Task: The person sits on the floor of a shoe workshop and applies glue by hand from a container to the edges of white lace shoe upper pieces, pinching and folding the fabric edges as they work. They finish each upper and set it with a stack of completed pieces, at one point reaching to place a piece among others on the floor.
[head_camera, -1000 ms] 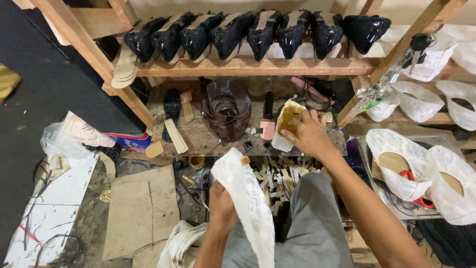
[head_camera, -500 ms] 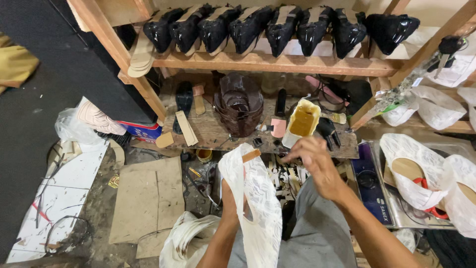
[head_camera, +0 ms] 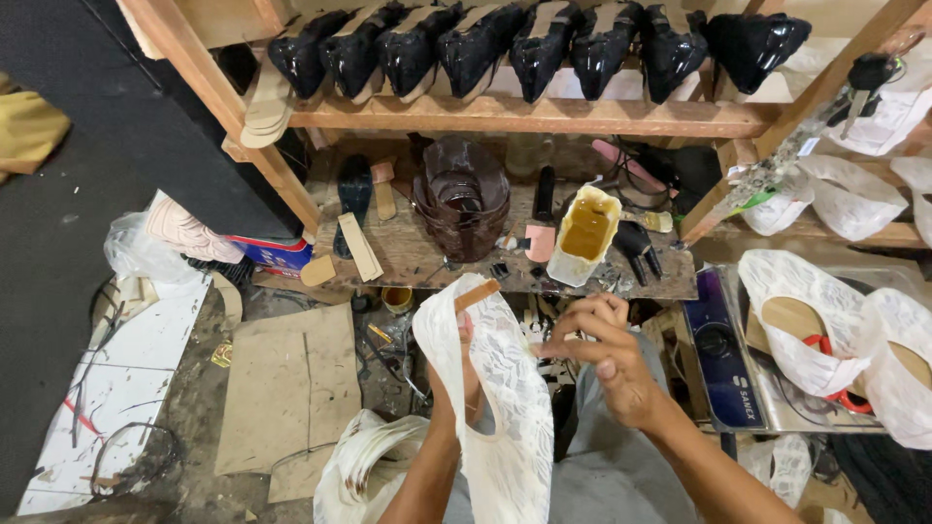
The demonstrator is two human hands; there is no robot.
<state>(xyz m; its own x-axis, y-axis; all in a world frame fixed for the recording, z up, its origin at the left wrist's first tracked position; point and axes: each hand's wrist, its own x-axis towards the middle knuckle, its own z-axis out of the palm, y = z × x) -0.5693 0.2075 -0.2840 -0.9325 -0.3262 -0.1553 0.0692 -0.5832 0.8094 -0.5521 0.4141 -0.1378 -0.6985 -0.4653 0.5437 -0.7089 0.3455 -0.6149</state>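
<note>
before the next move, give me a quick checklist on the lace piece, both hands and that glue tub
1. Left hand grips the white lace piece: ok, the lace drapes over it and is held up.
2. Tan strip at the top of the lace is in place: ok, it sticks out at the upper edge.
3. Right hand free of tools: cannot tell, the fingers are curled close together.
4. Glue tub upright on the low wooden shelf: ok, open with amber liquid inside.
5. Glue tub clear of both hands: ok, it stands apart, beyond the right hand.
</note>
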